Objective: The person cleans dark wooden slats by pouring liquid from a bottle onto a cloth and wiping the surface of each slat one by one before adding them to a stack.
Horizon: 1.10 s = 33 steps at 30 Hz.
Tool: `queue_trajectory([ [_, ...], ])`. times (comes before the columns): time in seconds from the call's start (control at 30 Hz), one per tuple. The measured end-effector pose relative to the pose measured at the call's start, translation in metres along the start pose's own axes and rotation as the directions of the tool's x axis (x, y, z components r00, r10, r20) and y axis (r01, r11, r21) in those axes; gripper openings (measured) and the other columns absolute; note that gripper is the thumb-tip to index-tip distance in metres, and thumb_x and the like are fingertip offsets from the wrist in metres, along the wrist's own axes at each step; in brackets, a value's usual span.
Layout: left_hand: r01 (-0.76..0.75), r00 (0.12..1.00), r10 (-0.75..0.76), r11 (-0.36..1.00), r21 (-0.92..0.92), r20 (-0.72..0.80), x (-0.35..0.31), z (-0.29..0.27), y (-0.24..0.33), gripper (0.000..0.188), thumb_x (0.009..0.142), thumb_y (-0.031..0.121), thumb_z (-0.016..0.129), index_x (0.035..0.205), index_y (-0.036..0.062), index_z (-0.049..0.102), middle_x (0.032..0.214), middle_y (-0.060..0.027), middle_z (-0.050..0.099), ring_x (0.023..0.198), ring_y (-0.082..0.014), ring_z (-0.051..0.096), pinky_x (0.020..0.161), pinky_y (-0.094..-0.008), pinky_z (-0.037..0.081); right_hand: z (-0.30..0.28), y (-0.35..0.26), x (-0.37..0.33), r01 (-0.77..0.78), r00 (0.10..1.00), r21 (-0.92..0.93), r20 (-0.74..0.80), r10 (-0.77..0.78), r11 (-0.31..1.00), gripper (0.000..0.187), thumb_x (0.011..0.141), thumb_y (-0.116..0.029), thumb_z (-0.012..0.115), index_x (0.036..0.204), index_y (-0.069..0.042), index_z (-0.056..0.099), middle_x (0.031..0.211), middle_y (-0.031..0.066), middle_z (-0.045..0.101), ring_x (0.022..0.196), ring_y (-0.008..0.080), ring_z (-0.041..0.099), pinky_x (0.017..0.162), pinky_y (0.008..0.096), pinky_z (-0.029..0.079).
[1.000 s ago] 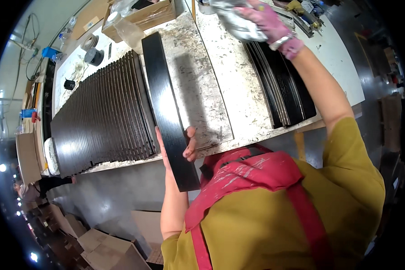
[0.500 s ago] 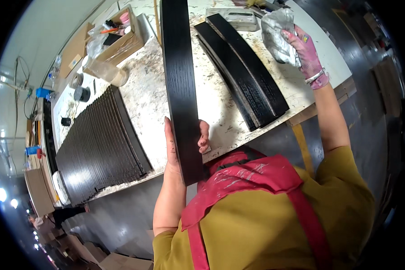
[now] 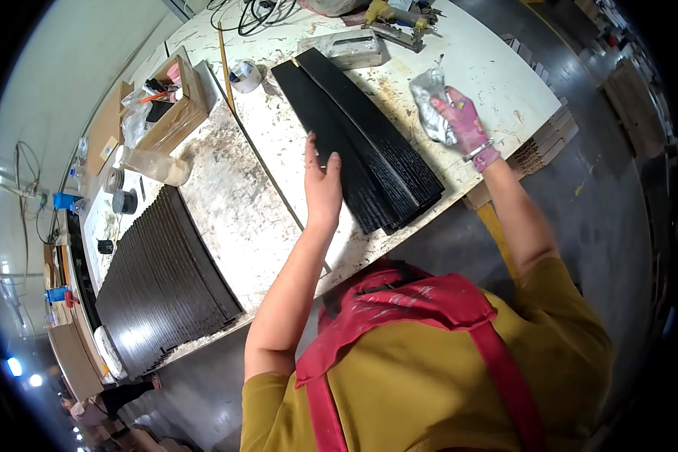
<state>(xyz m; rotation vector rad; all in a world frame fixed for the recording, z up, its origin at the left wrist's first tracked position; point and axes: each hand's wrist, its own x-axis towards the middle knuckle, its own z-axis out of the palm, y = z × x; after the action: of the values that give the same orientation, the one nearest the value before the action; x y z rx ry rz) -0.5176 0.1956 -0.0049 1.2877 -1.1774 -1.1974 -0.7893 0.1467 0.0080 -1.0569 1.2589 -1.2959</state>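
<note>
Several black wood-grain boards lie side by side in a slanted group on the worn white table. Along the group's left edge is my left hand, bare, its thumb and fingers apart, touching or very close to the nearest board. My right hand, in a stained pink glove with a band at the wrist, grips a crumpled grey-white rag above the table right of the boards. A large row of thin black strips fills the table's left part.
An open cardboard box of small items, a cloudy plastic bottle and dark jars stand at left. A small white tub, a whitish case and a nail gun sit at the back. One person is far lower left.
The black board that my left hand held up now lies with the others on the table, and that hand has let go. My right hand has moved left and nearer with the rag.
</note>
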Motion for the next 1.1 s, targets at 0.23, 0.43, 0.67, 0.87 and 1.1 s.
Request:
queue_trajectory([
  [0.23,-0.117,0.982,0.008,0.809,0.576,0.188,0.006,-0.013,0.017,0.069,0.089,0.038,0.057,0.145,0.0123,0.024,0.074,-0.0123,0.060,0.066,-0.0233,0.058,0.065,-0.0335,0.047,0.012,0.044,0.009,0.246,0.964,-0.506,0.040,-0.263,0.827,0.037,0.086,-0.027,0.062,0.107,0.003,0.057,0.091,0.0088,0.063,0.083,0.0134,0.057,0.075,0.0283,0.046],
  [0.43,0.017,0.893,0.448,0.063,0.998,-0.044,-0.049,-0.216,-0.011,0.071,0.080,0.036,0.069,0.135,0.0018,0.039,0.131,-0.0182,0.047,0.119,-0.0358,0.046,0.096,-0.0440,0.040,-0.014,-0.018,0.009,-0.022,0.995,-0.138,-0.101,0.008,0.990,0.039,0.084,-0.025,0.065,0.111,0.001,0.056,0.094,0.0129,0.065,0.087,0.0188,0.063,0.073,0.0273,0.051],
  [0.67,0.412,0.910,0.095,-0.112,0.904,-0.403,-0.119,-0.296,-0.035,0.070,0.081,0.035,0.066,0.134,0.0005,0.038,0.139,-0.0154,0.038,0.122,-0.0382,0.040,0.095,-0.0456,0.041,0.009,-0.034,0.022,0.263,0.964,0.076,0.027,-0.266,0.962,0.027,0.089,-0.009,0.055,0.114,-0.001,0.056,0.088,-0.0005,0.060,0.066,0.0068,0.055,0.055,0.0215,0.046],
  [0.87,0.351,0.922,0.139,0.089,0.932,-0.361,-0.118,-0.314,-0.020,0.048,0.085,0.022,0.062,0.123,-0.0036,0.050,0.124,-0.0202,0.052,0.107,-0.0341,0.054,0.092,-0.0384,0.043,0.049,-0.055,0.026,0.292,0.952,-0.023,0.098,-0.288,0.956,0.017,0.088,-0.009,0.058,0.104,-0.003,0.055,0.082,0.0014,0.059,0.066,0.0079,0.056,0.055,0.0222,0.047],
  [1.1,0.222,0.899,-0.390,0.796,-0.563,-0.197,-0.169,-0.222,0.002,0.037,0.089,0.021,0.053,0.119,0.0015,0.045,0.112,-0.0179,0.059,0.084,-0.0221,0.062,0.068,-0.0326,0.055,0.144,-0.098,0.004,0.242,0.880,0.242,0.353,-0.318,0.939,0.028,0.088,-0.009,0.057,0.114,0.000,0.057,0.094,0.0084,0.064,0.077,0.0134,0.062,0.065,0.0262,0.052],
])
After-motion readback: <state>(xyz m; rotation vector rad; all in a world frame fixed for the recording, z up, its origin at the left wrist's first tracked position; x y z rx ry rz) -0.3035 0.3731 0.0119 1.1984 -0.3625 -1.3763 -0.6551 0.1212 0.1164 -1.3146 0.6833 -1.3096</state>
